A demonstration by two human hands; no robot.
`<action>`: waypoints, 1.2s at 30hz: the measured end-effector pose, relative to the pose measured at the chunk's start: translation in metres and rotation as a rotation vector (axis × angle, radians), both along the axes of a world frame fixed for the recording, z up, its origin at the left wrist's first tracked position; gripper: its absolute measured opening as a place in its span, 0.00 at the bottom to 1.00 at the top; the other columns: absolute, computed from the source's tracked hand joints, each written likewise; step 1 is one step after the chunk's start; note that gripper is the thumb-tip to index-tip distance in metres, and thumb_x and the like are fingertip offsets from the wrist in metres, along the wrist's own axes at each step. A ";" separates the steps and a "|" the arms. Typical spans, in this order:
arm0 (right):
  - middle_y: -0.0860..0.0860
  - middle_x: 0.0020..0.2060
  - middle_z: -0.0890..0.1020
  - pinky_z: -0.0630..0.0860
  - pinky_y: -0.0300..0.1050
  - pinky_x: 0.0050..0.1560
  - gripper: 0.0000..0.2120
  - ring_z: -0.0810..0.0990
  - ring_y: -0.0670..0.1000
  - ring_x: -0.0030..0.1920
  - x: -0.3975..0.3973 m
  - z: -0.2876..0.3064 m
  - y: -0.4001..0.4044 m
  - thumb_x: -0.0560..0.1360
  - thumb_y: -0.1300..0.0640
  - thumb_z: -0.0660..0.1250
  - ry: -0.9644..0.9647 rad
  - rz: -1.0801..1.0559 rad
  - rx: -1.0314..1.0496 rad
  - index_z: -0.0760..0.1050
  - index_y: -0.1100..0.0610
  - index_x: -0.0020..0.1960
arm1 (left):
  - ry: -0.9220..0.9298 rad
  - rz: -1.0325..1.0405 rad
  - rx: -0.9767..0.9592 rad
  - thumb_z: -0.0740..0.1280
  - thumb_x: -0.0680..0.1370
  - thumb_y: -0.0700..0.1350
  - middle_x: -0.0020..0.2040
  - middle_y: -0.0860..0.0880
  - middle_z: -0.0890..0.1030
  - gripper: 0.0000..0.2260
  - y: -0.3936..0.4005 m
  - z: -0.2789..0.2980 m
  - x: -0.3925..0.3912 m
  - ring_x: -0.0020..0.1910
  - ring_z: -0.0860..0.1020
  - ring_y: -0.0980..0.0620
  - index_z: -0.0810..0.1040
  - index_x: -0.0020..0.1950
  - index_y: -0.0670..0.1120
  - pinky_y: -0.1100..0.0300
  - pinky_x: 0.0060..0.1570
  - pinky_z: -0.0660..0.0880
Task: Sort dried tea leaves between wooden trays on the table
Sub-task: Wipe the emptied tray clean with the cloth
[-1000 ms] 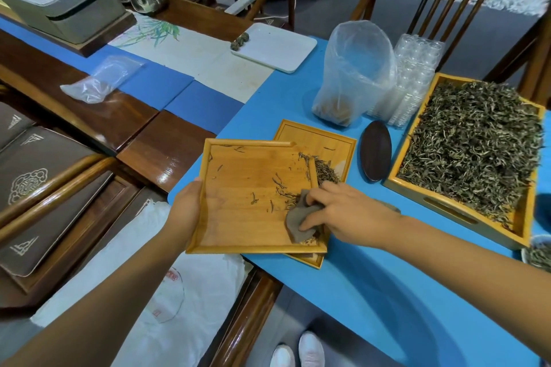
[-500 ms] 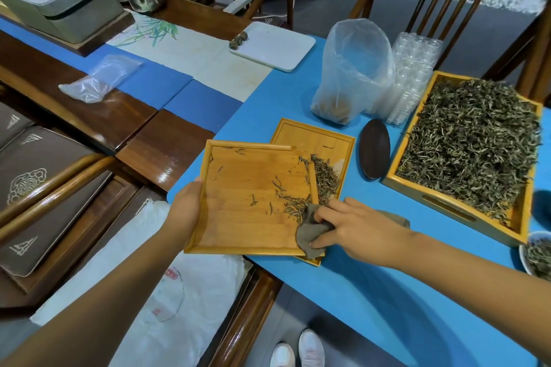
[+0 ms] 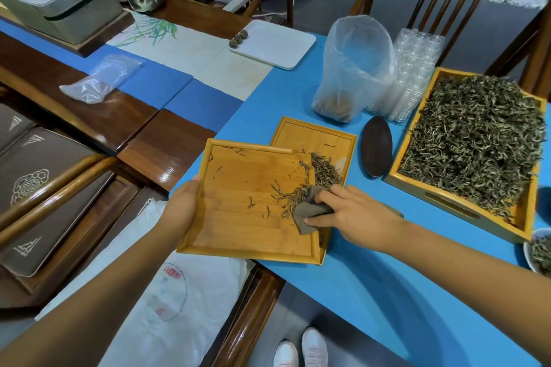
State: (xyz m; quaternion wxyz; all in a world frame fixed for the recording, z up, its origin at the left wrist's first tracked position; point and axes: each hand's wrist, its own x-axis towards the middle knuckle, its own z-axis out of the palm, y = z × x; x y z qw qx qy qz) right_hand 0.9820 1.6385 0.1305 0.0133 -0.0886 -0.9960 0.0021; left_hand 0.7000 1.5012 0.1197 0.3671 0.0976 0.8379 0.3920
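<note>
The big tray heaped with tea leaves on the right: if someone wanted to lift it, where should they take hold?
Probably by the slot handle cut into the near wall of the big tray, fingers hooking in from the person's side. The opposite wall likely has a matching slot, but the leaves hide it. Piled to the rim, the load favours two hands and a level lift.

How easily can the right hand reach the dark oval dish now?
Probably yes: the right hand would first drop its cloth; the dark oval dish lies just beyond on bare blue table, nothing between.
</note>
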 end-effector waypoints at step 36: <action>0.58 0.54 0.75 0.73 0.53 0.47 0.19 0.73 0.59 0.51 -0.056 0.015 -0.056 0.74 0.62 0.64 0.076 0.007 -0.408 0.74 0.50 0.64 | 0.033 -0.102 -0.073 0.53 0.80 0.56 0.53 0.43 0.79 0.16 -0.004 0.018 0.007 0.52 0.76 0.43 0.77 0.52 0.50 0.46 0.56 0.72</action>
